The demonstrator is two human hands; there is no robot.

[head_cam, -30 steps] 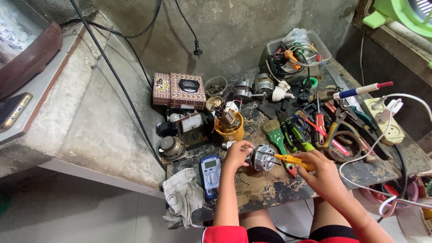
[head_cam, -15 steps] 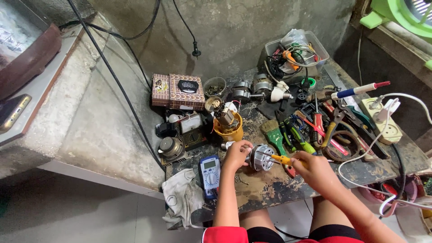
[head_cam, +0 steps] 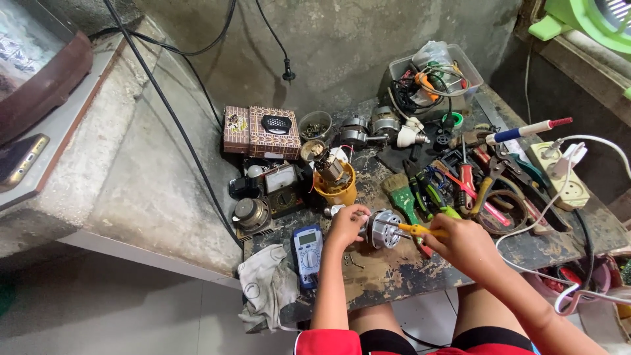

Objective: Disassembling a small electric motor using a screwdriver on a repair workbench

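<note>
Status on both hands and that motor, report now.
Left hand gripping small round motor on workbench. Right hand holding yellow-handled screwdriver, tip at motor. Blue multimeter beside left wrist, brush and pliers behind; nothing blocking.

A single head-worn camera is looking steeply down from above the seated person, facing forward toward the grey wall behind the bench [head_cam: 394, 276]. It is sitting at about arm's reach from the bench, near enough that both forearms are entering from the bottom edge. The bench is filling the centre and right of the view; left of the bench, a concrete ledge [head_cam: 131, 184] is running off toward the corner.
</note>
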